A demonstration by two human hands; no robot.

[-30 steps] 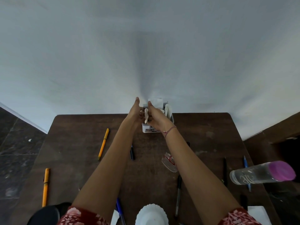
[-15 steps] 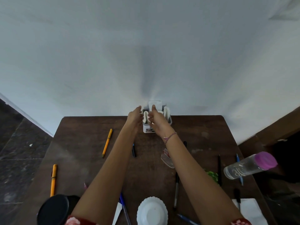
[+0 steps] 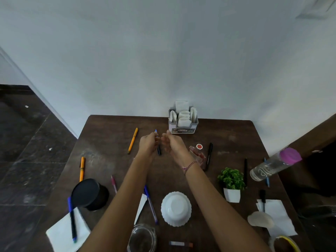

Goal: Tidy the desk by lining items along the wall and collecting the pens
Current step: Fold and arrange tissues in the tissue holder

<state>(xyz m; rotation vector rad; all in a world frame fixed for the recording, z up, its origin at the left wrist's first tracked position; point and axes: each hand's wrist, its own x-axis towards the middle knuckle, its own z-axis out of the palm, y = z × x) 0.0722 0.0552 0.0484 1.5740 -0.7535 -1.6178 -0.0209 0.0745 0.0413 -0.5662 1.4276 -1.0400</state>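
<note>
A grey napkin holder (image 3: 182, 130) stuffed with white napkins stands against the wall at the desk's far edge. My left hand (image 3: 148, 143) and my right hand (image 3: 171, 142) hover close together in front of it, fingers relaxed, holding nothing. A dark pen with a blue tip (image 3: 159, 150) lies on the desk between them; my left fingertips overlap its upper part. Other pens lie scattered: two orange pens (image 3: 132, 140) (image 3: 82, 169), a black pen (image 3: 209, 155), a pink pen (image 3: 114, 183) and a blue pen (image 3: 151, 204) under my left forearm.
On the brown desk (image 3: 109, 135) sit an upturned white bowl (image 3: 176, 208), a black lidded pot (image 3: 89, 194), a small potted plant (image 3: 231, 180), a lying pink-capped bottle (image 3: 272, 164), a red-capped glass bottle (image 3: 197, 153), a glass jar (image 3: 142, 239) and paper napkins (image 3: 280, 215).
Both hands let go of the napkin holder at the wall and drew back toward me. The head has pulled back, so more of the near desk shows.
</note>
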